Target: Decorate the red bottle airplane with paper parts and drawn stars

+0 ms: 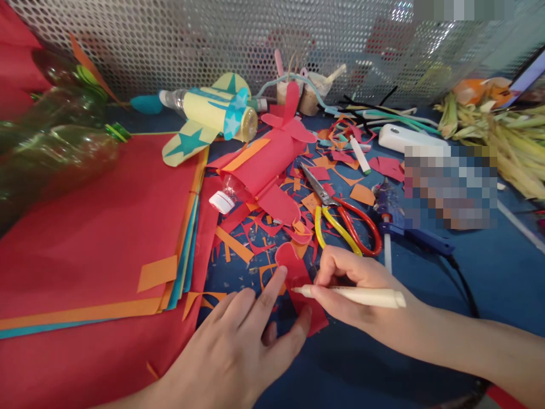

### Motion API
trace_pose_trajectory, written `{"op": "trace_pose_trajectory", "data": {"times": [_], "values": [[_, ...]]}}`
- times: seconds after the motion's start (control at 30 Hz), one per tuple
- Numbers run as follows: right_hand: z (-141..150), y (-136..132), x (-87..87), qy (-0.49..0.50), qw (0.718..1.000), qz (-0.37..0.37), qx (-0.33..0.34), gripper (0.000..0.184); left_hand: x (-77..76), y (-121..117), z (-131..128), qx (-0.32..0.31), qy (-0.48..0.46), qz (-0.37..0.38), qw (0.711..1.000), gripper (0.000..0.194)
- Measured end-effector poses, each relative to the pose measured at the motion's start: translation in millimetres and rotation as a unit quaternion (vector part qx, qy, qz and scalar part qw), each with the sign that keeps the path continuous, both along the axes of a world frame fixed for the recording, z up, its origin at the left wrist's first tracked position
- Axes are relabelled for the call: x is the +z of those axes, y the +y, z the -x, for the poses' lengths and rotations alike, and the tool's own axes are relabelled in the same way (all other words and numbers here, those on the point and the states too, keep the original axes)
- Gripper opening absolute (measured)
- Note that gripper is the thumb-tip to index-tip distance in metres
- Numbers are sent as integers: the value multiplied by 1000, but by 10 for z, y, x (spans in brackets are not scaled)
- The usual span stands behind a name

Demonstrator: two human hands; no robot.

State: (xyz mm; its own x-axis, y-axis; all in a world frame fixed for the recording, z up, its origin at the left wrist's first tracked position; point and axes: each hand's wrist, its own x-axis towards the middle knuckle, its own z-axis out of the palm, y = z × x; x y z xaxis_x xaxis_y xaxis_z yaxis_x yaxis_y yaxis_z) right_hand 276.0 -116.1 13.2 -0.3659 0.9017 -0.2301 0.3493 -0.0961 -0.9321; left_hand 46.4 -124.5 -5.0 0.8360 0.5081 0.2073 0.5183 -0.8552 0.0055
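Note:
My left hand point(242, 341) lies flat with fingers spread, pressing down a red paper cut-out point(298, 278) on the blue table point(489, 272). My right hand point(353, 289) grips a cream-coloured pen point(361, 295), its tip touching the red cut-out. Just beyond lies a plastic bottle wrapped in red paper like a plane point(264, 167), with a white cap at its near end. Behind it sits a second bottle plane in yellow paper with teal stars point(208, 116).
Scissors with red and yellow handles point(340, 218) lie past my right hand, next to a blue glue gun point(395, 221). A stack of red, orange and teal sheets point(97, 238) fills the left. Paper scraps litter the middle. Green bottles point(51, 142) lie far left, dried leaves point(502, 142) far right.

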Motion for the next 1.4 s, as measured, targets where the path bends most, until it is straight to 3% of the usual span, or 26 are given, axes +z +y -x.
{"op": "trace_pose_trajectory", "data": {"times": [0.27,0.47,0.7,0.93,1.4], "values": [[-22,17,13,-28,1000,0,14,24,68,36,-18,-10,3,-10,1000,73],[-33,23,33,-19,1000,18,9,22,19,8,3,-6,6,-2,1000,74],[-16,-3,39,-11,995,-77,-71,21,-20,-14,-2,-5,-11,-10,1000,67],[-6,-20,-21,-43,991,-119,-43,22,88,45,-40,-20,18,3,1000,61],[0,6,12,-89,987,-132,-33,24,12,8,4,-7,1,10,1000,63]]}}
